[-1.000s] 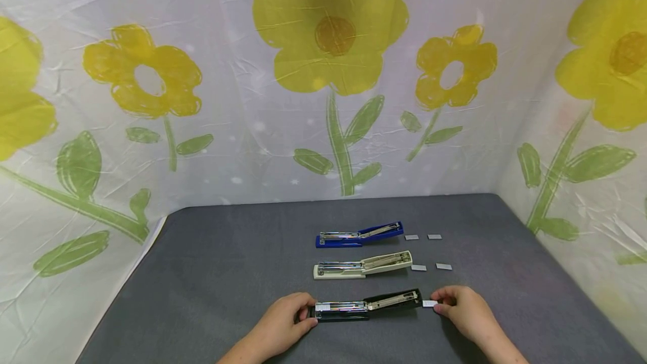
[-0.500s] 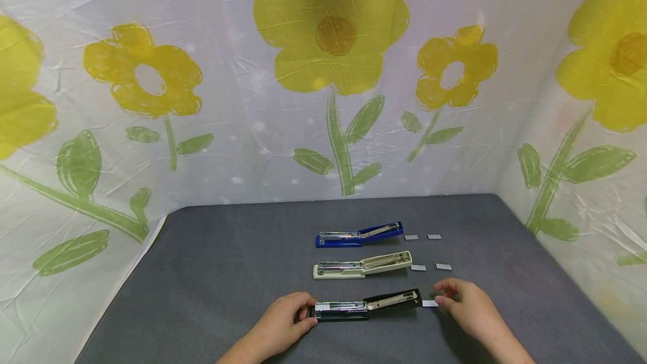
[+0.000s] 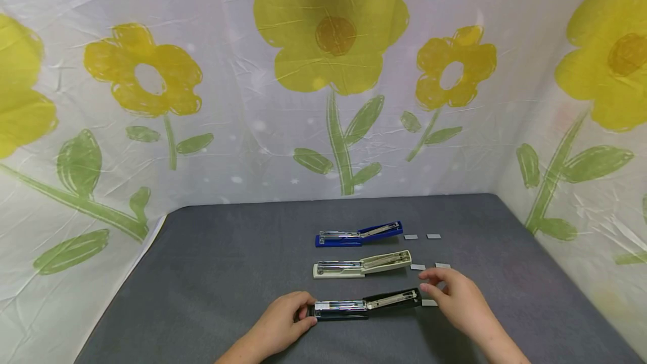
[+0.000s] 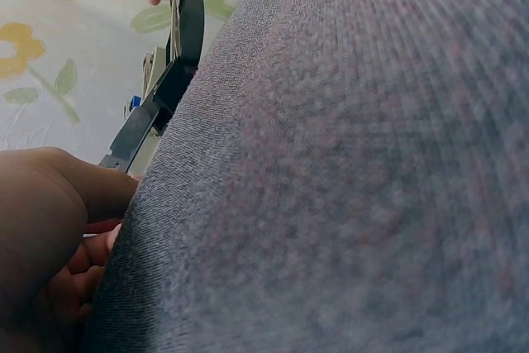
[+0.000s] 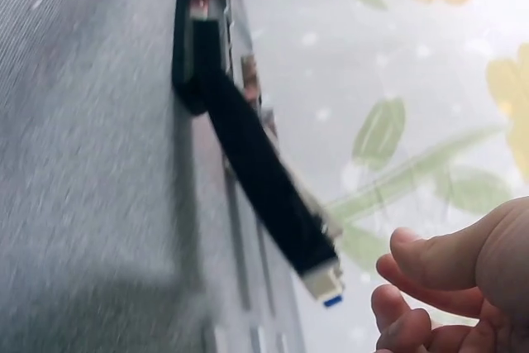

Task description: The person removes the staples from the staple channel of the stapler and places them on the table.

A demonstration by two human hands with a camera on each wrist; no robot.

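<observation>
A black stapler (image 3: 349,310), its top arm swung back to the right, lies nearest the person in the head view. The left hand (image 3: 283,319) grips its left end between thumb and fingers. A short whitish staple strip sits in the metal channel close to that hand. Beyond the stapler's right end lies a staple strip (image 3: 429,303), partly overlapped by the right hand (image 3: 457,299). That hand hovers with fingers loosely bent and nothing between them; in the right wrist view its thumb (image 5: 438,254) and fingertips are apart from the stapler's raised arm.
Behind the black stapler stand a cream stapler (image 3: 338,268) and a blue stapler (image 3: 338,239), both opened out likewise. Two staple strips lie right of each, such as the strip (image 3: 433,236) at the back. A flower-printed curtain (image 3: 242,145) encloses the grey table (image 3: 212,274).
The right hand's fingertips were at the strip's right end a second ago; they have come off it and moved left over it. The strip stays put, and the left hand keeps its grip.
</observation>
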